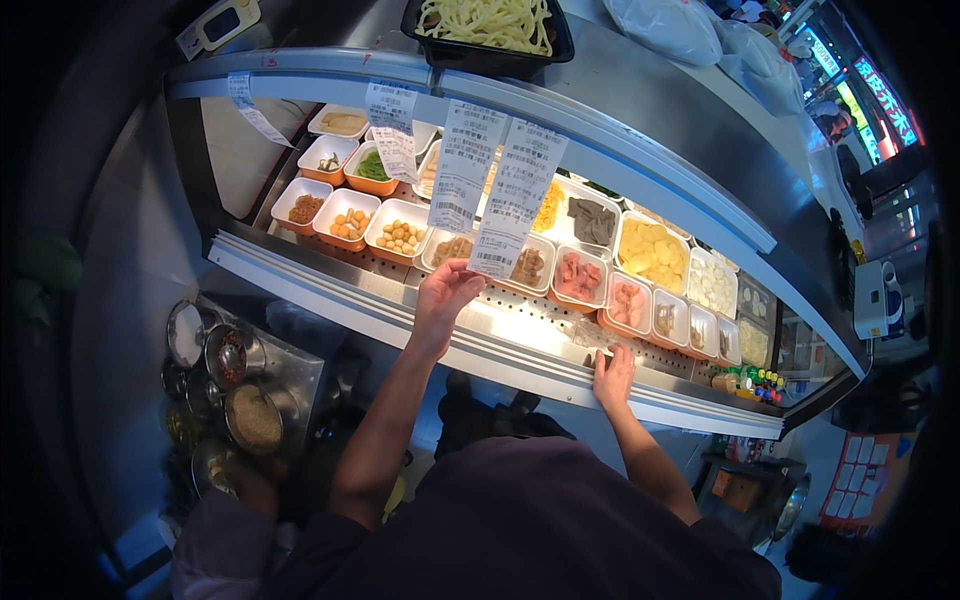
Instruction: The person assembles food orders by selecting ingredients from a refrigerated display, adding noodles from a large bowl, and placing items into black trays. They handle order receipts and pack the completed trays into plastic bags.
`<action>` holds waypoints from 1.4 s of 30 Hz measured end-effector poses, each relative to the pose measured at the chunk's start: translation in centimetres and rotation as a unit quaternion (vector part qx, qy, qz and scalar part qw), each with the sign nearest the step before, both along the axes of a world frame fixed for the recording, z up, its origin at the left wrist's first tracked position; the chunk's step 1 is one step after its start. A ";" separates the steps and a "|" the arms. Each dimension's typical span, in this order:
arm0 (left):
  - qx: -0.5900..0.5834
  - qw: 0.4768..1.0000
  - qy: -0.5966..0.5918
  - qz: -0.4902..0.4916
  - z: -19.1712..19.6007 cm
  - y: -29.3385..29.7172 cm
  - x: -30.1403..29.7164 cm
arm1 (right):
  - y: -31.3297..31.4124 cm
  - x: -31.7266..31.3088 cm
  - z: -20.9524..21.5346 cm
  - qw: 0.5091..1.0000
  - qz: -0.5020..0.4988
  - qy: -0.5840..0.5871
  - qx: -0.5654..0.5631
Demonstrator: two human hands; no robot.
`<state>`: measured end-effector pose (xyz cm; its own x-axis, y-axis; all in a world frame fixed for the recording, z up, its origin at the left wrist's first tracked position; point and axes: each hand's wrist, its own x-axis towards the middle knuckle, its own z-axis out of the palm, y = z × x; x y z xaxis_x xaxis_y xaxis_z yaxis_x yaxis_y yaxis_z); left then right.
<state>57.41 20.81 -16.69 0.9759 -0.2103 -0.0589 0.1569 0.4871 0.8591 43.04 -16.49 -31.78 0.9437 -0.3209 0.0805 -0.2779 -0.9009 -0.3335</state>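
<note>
A person wearing a dark top, seen from above, stands at a long metal-framed food counter with a white front rail and a lit interior. Four printed white paper slips hang from its upper frame. The left hand is raised to the lower left corner of the rightmost long white paper slip, thumb and finger close together; the grip looks like a light pinch, but whether paper is between the fingertips cannot be told. The right hand rests at the front edge, right of centre, its grip released, fingers loosely bent, nothing visible in it. Behind the slips sit rows of rectangular orange-and-white tubs; one holds pink pieces of meat, another pale yellow slices. A black plastic tray of pale noodles stands on the counter's top, at its edge above the slips. A hard tug could tear the slip or pull loose the overlapping neighbour; a dropped slip might land in the open food. The hanging paper also hides some tubs, so a wrong one could be picked. An upward knock might tip the tray.
</note>
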 end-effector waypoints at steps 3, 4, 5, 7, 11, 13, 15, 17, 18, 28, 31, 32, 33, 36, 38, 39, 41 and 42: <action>-0.001 1.000 0.001 0.003 -0.1 -0.1 0.0 | 0.0 0.0 -0.1 1.000 0.002 -0.007 -0.001; -0.002 1.000 0.001 0.003 -0.1 -0.1 -0.1 | -0.1 0.0 -0.1 1.000 0.003 -0.010 -0.002; -0.002 1.000 0.001 0.003 -0.1 -0.1 -0.1 | -0.1 -0.1 -0.2 1.000 0.003 -0.011 -0.001; -0.001 1.000 0.002 0.004 -0.1 -0.2 -0.1 | -0.2 -0.1 -0.2 1.000 0.003 -0.013 0.000; 0.001 1.000 0.002 0.010 -0.3 -0.3 -0.1 | -0.1 0.0 -0.2 1.000 0.000 -0.015 -0.001; 0.000 1.000 0.003 0.011 -0.5 -0.2 -0.1 | 0.0 0.0 -0.1 1.000 0.001 -0.017 0.003; -0.001 1.000 0.002 0.011 -0.5 -0.2 0.0 | 0.0 0.1 -0.1 1.000 0.003 -0.011 -0.003; -0.002 1.000 0.002 0.011 -0.5 -0.2 0.0 | 0.0 0.1 -0.1 1.000 0.005 -0.011 -0.008; -0.003 1.000 0.002 0.011 -0.4 -0.3 0.0 | 0.0 0.1 -0.1 1.000 0.005 -0.015 -0.011; -0.016 1.000 0.004 0.010 -0.2 -0.3 -0.6 | 0.1 -0.3 0.1 1.000 0.007 -0.022 -0.010; -0.017 0.998 0.042 0.033 0.3 -0.8 -1.5 | -0.3 -0.5 0.0 1.000 0.012 -0.007 0.008; -0.012 0.998 0.053 0.034 -0.2 -0.8 -2.0 | -0.6 -0.7 0.1 1.000 0.016 -0.001 0.014; -0.006 0.997 0.062 0.038 -1.3 -0.5 -2.7 | -0.7 -0.5 0.3 1.000 0.022 0.003 0.021; 0.015 0.994 0.091 0.052 -3.6 0.3 -6.0 | -1.0 -0.7 0.4 0.996 0.084 -0.036 0.012; 0.039 0.989 0.125 0.072 -4.3 0.8 -9.2 | 0.1 0.0 1.9 0.981 0.180 -0.067 0.033; 0.056 0.983 0.151 0.093 -4.6 1.2 -11.4 | 2.2 0.6 3.9 0.968 0.230 -0.066 0.080; 0.036 0.975 0.178 0.127 -6.1 2.4 -16.7 | 8.1 1.0 9.3 0.920 0.299 0.020 0.252; -0.002 0.968 0.195 0.160 -6.3 2.4 -20.0 | 10.1 1.5 8.6 0.877 0.439 -0.044 0.189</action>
